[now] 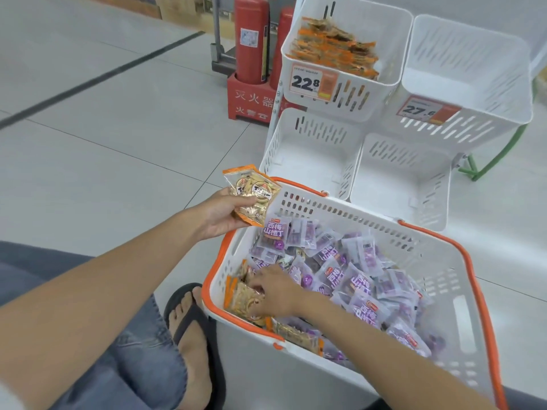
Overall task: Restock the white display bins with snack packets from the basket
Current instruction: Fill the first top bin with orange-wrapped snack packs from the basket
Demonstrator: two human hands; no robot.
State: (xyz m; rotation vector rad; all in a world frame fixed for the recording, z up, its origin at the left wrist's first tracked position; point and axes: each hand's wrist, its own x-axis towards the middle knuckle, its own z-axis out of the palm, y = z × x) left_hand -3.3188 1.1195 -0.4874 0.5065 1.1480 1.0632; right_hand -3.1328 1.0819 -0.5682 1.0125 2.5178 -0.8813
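A white basket with an orange rim (461, 250) sits on the floor, full of purple snack packets (352, 276) with some orange ones (245, 300) at its near left corner. My left hand (220, 213) holds a small stack of orange packets (251, 195) just above the basket's far left corner. My right hand (273, 290) reaches down among the orange packets in the basket, fingers curled on them. Behind stand the white display bins: the upper left bin (396, 45) holds orange packets, the upper right bin (509, 93) and both lower bins (284, 137) show bare bottoms.
Two red fire extinguishers (251, 39) in a red stand sit on the tiled floor left of the bins. Price tags reading 22.8 (313, 82) and 27.6 (426, 110) hang on the upper bins. My sandalled foot (192, 329) rests beside the basket. A green frame (497, 158) is at right.
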